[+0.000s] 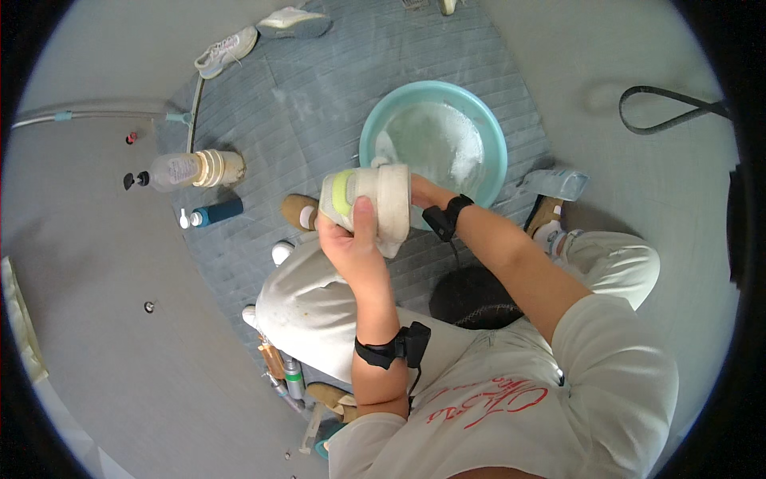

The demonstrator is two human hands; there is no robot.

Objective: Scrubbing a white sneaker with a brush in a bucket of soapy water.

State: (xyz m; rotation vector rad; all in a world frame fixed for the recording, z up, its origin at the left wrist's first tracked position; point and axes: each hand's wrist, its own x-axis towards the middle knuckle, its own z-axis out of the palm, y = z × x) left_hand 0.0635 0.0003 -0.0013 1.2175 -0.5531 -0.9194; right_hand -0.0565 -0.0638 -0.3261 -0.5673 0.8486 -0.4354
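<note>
A white shoe (392, 203) with a yellow-green patch is held up at the near left edge of a light-blue basin (368, 129). My left hand (353, 236) grips it from the near side, the thumb pressed along its surface. Behind the shoe reaches my right hand (423, 193); its fingers are hidden, so I cannot see what they hold. Cloudy water (428, 138) with white foam lies in the basin. Both of my wrists carry black strapped devices.
Left stand a clear pump bottle (173, 170) and a dark-blue pump bottle (218, 212). White sneakers (227, 52) rest by the far wall. A clear plastic item (556, 182) is beside my right foot. Several bottles (293, 377) and a tan shoe (328, 395) lie lower left. A black strap (643, 129) hangs right.
</note>
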